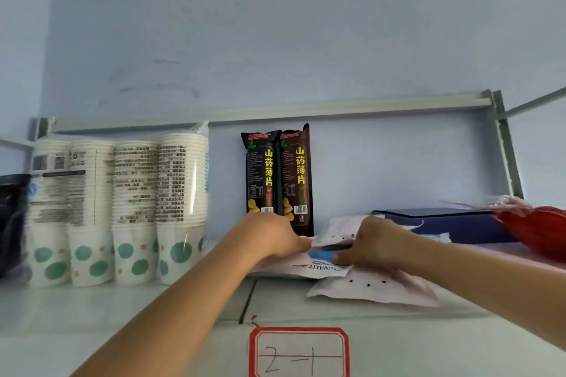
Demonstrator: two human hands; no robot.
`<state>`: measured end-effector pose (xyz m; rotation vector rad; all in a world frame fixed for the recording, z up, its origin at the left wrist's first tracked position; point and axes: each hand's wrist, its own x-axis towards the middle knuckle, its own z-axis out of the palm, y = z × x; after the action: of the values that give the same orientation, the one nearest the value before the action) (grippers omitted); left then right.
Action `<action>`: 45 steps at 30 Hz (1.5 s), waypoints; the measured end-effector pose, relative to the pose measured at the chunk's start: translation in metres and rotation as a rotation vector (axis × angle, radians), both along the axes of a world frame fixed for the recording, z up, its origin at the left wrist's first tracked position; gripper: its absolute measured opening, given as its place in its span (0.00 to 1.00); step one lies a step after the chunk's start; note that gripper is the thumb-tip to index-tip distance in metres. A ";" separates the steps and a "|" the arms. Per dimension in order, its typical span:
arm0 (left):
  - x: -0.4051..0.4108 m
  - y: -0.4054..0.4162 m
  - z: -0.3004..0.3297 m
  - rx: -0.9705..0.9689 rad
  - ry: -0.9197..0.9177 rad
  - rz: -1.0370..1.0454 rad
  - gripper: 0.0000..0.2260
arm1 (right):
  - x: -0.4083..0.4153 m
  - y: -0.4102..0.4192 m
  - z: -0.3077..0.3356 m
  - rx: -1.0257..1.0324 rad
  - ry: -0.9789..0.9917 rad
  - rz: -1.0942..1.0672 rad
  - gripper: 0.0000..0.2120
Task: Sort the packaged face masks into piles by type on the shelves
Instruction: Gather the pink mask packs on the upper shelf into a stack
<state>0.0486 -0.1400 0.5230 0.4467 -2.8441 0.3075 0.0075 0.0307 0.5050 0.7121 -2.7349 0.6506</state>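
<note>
Nearest to the camera is a red-bordered label (299, 352) stuck on the front edge of the shelf (122, 306), with "2-1" written by hand. Behind it both bare forearms reach forward to a loose heap of packaged face masks (324, 266) lying flat on the shelf board, in front of two dark snack packs (279, 176). One pinkish-white mask packet (373, 289) lies at the front of the heap, partly under the right forearm. The left hand (272, 236) rests on the heap with fingers closed at the edge of a packet; the right hand (372, 242) pinches a packet with blue print (320, 254).

These packets look thin, light and floppy, with smooth film that probably slides easily. I judge it is best to pinch one at a sealed edge, while the other hand holds the heap down.

Sleeves of paper cups (119, 208) stand to the left.
</note>
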 end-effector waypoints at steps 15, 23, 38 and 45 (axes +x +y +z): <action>0.012 -0.010 0.012 0.193 -0.021 -0.056 0.17 | -0.023 0.077 0.089 -0.753 -0.276 0.375 0.09; 0.010 -0.011 0.026 1.475 0.389 -0.523 0.31 | -0.032 0.074 0.126 -1.079 0.075 0.547 0.11; -0.001 -0.025 0.010 1.928 1.159 -0.547 0.11 | -0.131 -0.061 0.063 -0.492 -0.471 0.259 0.06; -0.013 -0.030 0.000 1.821 1.145 -0.412 0.12 | -0.117 -0.102 0.035 0.337 -0.152 0.100 0.19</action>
<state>0.0354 -0.1701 0.5228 0.1174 -1.2395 -1.9201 -0.1093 -0.0712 0.5399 0.9116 -3.0030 0.2714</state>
